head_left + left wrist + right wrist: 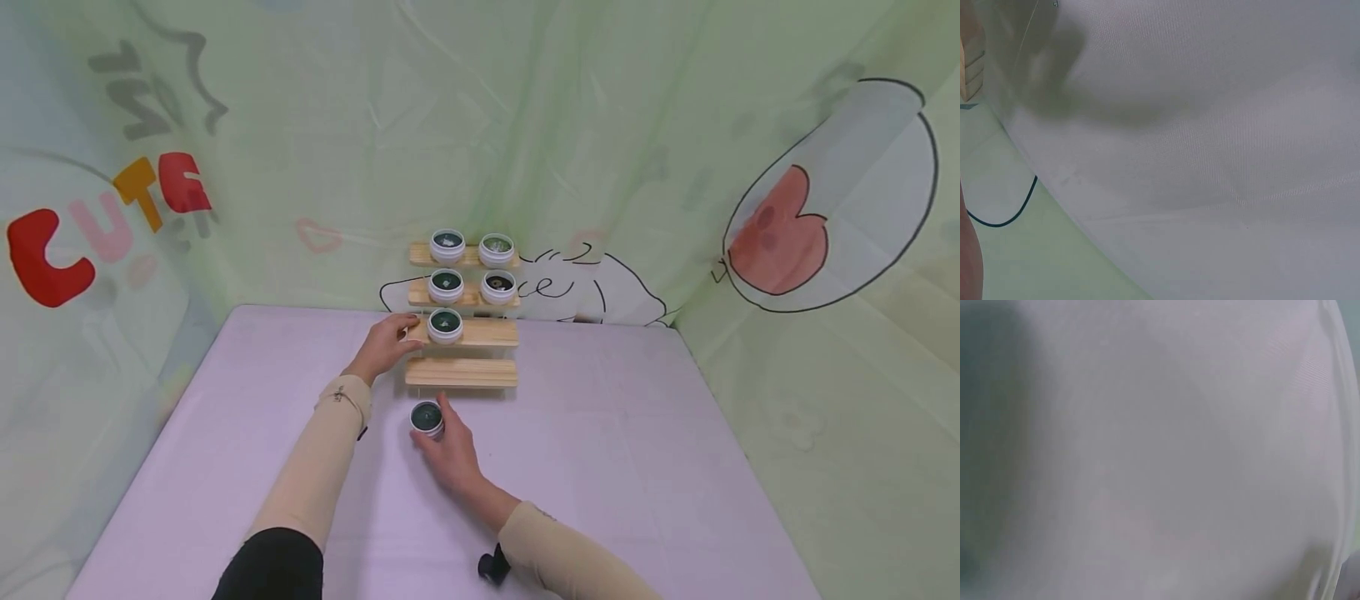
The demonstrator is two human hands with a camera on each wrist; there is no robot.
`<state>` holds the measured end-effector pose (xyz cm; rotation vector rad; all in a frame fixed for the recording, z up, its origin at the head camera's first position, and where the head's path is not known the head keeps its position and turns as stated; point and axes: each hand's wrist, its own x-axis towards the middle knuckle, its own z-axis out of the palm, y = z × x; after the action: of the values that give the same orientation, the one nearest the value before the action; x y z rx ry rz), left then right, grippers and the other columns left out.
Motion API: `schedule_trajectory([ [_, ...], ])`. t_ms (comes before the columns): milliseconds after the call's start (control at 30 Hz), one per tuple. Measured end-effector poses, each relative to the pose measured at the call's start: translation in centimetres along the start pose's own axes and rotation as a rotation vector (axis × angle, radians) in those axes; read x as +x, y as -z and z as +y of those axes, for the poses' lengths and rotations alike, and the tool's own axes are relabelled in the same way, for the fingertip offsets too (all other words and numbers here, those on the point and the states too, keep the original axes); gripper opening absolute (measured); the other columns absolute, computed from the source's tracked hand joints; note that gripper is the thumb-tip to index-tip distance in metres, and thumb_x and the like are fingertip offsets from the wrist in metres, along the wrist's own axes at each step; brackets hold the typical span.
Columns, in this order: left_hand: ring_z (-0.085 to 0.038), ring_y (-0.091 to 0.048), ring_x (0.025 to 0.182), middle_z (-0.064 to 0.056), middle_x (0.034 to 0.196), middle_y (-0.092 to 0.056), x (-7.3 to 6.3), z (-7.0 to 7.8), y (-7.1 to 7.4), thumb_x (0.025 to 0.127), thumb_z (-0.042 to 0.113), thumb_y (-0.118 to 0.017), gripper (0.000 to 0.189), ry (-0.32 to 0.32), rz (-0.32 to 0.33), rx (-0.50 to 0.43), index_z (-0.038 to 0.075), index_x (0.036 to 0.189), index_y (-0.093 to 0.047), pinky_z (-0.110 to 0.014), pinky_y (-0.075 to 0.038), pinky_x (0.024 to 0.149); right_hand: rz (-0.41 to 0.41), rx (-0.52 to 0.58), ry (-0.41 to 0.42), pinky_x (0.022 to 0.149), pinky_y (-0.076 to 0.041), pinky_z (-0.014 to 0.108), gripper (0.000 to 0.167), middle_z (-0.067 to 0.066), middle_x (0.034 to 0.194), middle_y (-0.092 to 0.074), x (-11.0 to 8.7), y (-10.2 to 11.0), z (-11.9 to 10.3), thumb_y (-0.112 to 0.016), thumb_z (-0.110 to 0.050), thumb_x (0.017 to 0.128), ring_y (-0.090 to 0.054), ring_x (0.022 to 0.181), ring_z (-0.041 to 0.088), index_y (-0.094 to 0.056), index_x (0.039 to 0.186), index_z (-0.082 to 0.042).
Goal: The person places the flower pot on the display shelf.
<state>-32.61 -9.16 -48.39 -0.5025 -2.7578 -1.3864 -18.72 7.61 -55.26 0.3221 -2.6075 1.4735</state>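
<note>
A tiered wooden stand (483, 333) rises in steps against the back of the table. My left hand (381, 348) grips the left end of its second step from the bottom, thumb and fingers on either side of the board. In front of the bottom step, my right hand (453, 454) holds a small white round jar (427, 417) with a dark green top between thumb and fingers. A similar jar (446, 326) sits on the step by my left hand. In the left wrist view, a wooden board end (972, 72) shows at the left edge.
Two jars stand on the top step, including a green-topped one (497, 248). Two more stand on the step below, one with a dark top (498, 287). A pale lilac cloth (615, 467) covers the table. Printed curtains (337, 150) enclose the back and sides.
</note>
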Motion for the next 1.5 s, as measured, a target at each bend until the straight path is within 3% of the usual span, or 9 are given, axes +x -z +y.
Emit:
schedule_trajectory([
  [400, -0.034, -0.049, 0.129, -0.023, 0.140, -0.050, 0.4, -0.4, -0.1, 0.088, 0.011, -0.074, 0.053, 0.003, -0.009, 0.008, -0.011, 0.132, -0.054, -0.037, -0.048, 0.107, 0.048, -0.009, 0.026, 0.107, -0.046, 0.045, 0.076, 0.023, 0.139, -0.052, 1.0, 3.5, -0.7, -0.078, -0.011, 0.081, -0.052, 0.127, 0.034, -0.039, 0.143, 0.010],
  [800, -0.035, -0.048, 0.130, -0.024, 0.141, -0.049, 0.0, 0.5, 0.2, 0.089, 0.009, -0.072, 0.052, 0.025, -0.017, 0.017, -0.011, 0.132, -0.053, -0.038, -0.047, 0.108, 0.071, 0.030, -0.078, 0.113, -0.039, 0.039, 0.079, 0.020, 0.150, -0.040, 3.0, 6.4, -1.3, -0.076, -0.012, 0.086, -0.040, 0.138, 0.029, -0.031, 0.149, 0.006],
  [1100, -0.035, -0.048, 0.130, -0.024, 0.141, -0.049, 0.0, 0.2, 0.1, 0.089, 0.010, -0.072, 0.052, 0.024, -0.024, 0.015, -0.011, 0.133, -0.053, -0.038, -0.047, 0.108, 0.144, -0.014, -0.105, 0.112, -0.041, 0.041, 0.076, 0.020, 0.147, -0.044, 4.7, 8.2, -2.2, -0.075, -0.013, 0.086, -0.044, 0.135, 0.030, -0.034, 0.148, 0.002],
  [1500, -0.034, -0.047, 0.131, -0.022, 0.142, -0.048, 0.0, 0.4, 0.2, 0.089, 0.011, -0.072, 0.053, 0.039, -0.031, 0.011, -0.010, 0.134, -0.053, -0.037, -0.046, 0.109, 0.225, 0.007, -0.197, 0.119, -0.031, 0.037, 0.080, 0.015, 0.154, -0.037, 7.8, 9.8, -1.9, -0.071, -0.019, 0.089, -0.035, 0.141, 0.026, -0.026, 0.152, 0.002],
])
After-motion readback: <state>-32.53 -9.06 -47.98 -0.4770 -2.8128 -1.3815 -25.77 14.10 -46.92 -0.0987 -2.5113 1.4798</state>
